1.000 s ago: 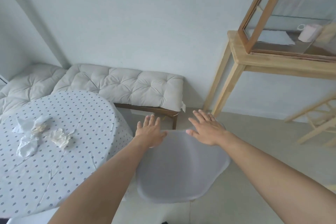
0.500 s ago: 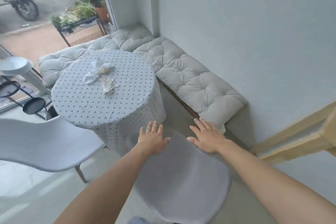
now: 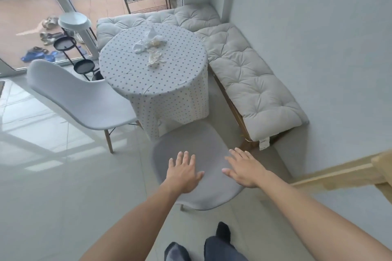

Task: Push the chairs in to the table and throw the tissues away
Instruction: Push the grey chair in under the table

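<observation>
The near chair (image 3: 197,154) has a smooth, matt grey plastic shell; the second chair (image 3: 80,99) looks the same, on pale wooden legs. A dotted white cloth (image 3: 157,78) drapes the table, creased in folds. At its far edge lie crumpled paper tissues (image 3: 150,46). The bench cushions (image 3: 248,82) are tufted beige fabric. The floor tiles (image 3: 63,186) are glossy and reflective.

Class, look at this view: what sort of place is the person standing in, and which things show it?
Probably a small dining nook in a home or café: a round table under a dotted cloth, two moulded chairs, a cushioned corner bench, and a glass door with shoes left outside.
</observation>
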A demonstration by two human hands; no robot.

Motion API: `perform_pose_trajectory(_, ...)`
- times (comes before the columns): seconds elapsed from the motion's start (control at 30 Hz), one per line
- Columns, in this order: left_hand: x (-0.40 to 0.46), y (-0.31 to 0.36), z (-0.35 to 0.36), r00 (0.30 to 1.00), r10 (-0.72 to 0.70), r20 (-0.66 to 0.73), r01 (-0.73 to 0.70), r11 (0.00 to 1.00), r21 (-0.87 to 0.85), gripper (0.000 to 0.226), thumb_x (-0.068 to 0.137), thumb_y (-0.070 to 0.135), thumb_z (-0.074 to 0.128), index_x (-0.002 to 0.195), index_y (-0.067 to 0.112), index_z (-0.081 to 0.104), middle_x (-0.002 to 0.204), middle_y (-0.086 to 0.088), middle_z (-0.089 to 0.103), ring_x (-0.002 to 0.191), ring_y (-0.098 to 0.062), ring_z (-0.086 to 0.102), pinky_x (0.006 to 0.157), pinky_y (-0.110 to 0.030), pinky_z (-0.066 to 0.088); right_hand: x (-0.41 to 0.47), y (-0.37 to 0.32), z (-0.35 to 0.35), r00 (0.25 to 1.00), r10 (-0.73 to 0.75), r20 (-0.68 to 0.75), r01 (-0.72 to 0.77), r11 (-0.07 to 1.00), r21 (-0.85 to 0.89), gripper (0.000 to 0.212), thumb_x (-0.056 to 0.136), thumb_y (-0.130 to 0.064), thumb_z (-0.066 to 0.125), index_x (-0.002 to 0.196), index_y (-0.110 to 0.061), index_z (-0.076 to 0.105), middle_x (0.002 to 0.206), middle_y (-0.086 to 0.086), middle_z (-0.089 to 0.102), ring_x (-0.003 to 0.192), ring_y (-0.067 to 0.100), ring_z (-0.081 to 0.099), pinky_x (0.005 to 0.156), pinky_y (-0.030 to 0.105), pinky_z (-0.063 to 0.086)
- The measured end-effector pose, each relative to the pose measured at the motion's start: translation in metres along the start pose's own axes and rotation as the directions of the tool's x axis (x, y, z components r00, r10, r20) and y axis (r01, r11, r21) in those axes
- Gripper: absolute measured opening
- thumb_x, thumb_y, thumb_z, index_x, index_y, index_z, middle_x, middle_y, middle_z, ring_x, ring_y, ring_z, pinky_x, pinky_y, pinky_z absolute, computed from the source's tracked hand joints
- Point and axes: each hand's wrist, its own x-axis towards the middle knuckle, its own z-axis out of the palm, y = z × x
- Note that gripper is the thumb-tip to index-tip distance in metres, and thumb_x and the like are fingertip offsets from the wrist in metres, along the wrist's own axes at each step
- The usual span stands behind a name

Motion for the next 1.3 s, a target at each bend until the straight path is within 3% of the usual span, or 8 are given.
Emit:
perform_pose_trajectory(0.2,-0.048,0.062,0.063,0.989,-0.14,0.038,0.143,0.986,-0.088,0.084,0.102,0.071,0.02,0.166,0.017,0.008,0.175,-0.012,0.005,0.161,-0.034,0.004,0.127,-0.055,0.013,-0.025,0.023,0.04,0.969,-0.218,0.118,0.228,0.97,-0.079,0.07,0.104,-0.064,0.026,0.153,-0.015,0.036,0.166,0.014,0.028,0.156,0.028,0.015,0.125,0.045,0.009)
perform_pose_trajectory(0.3,-0.062,0.098,0.079,0.978,-0.205,0.024,0.207,0.967,-0.15,0.08,0.102,0.072,0.017,0.16,0.017,0.025,0.165,-0.016,0.035,0.15,-0.037,0.033,0.119,-0.053,0.03,-0.032,0.036,0.048,0.942,-0.32,0.102,0.332,0.934,-0.13,0.068,0.102,-0.067,0.022,0.139,-0.017,0.049,0.149,0.01,0.05,0.145,0.029,0.034,0.122,0.045,0.017)
perform_pose_trajectory(0.4,-0.07,0.123,0.088,0.966,-0.256,-0.033,0.25,0.96,-0.123,0.076,0.102,0.073,0.013,0.145,0.019,0.044,0.146,-0.015,0.058,0.133,-0.04,0.052,0.11,-0.054,0.035,-0.035,0.043,0.053,0.915,-0.402,0.042,0.402,0.894,-0.196,0.064,0.103,-0.066,0.022,0.134,-0.019,0.051,0.138,0.008,0.057,0.133,0.029,0.045,0.118,0.043,0.023)
perform_pose_trajectory(0.63,-0.072,0.135,0.085,0.96,-0.25,-0.125,0.249,0.968,-0.024,0.067,0.106,0.066,0.012,0.136,0.018,0.049,0.138,-0.016,0.061,0.128,-0.041,0.054,0.112,-0.055,0.035,-0.034,0.045,0.054,0.902,-0.429,-0.052,0.407,0.883,-0.235,0.058,0.105,-0.061,0.022,0.121,-0.016,0.055,0.127,0.012,0.062,0.121,0.033,0.052,0.11,0.044,0.032)
perform_pose_trajectory(0.9,-0.048,0.137,0.057,0.945,-0.294,-0.146,0.284,0.955,-0.085,0.059,0.11,0.057,0.017,0.134,0.015,0.05,0.136,-0.02,0.059,0.128,-0.044,0.052,0.115,-0.057,0.031,-0.013,0.052,0.033,0.909,-0.405,-0.093,0.368,0.888,-0.275,0.056,0.106,-0.059,0.022,0.119,-0.014,0.054,0.125,0.012,0.063,0.118,0.034,0.053,0.107,0.044,0.034)
perform_pose_trajectory(1.3,0.05,0.078,-0.016,0.956,-0.233,-0.176,0.221,0.972,-0.085,0.061,0.11,0.056,0.02,0.131,0.009,0.053,0.134,-0.024,0.06,0.127,-0.045,0.051,0.12,-0.058,0.024,0.089,0.061,-0.031,0.937,-0.33,-0.115,0.297,0.924,-0.239,0.057,0.105,-0.061,0.019,0.121,-0.018,0.053,0.126,0.007,0.062,0.119,0.028,0.054,0.105,0.042,0.038)
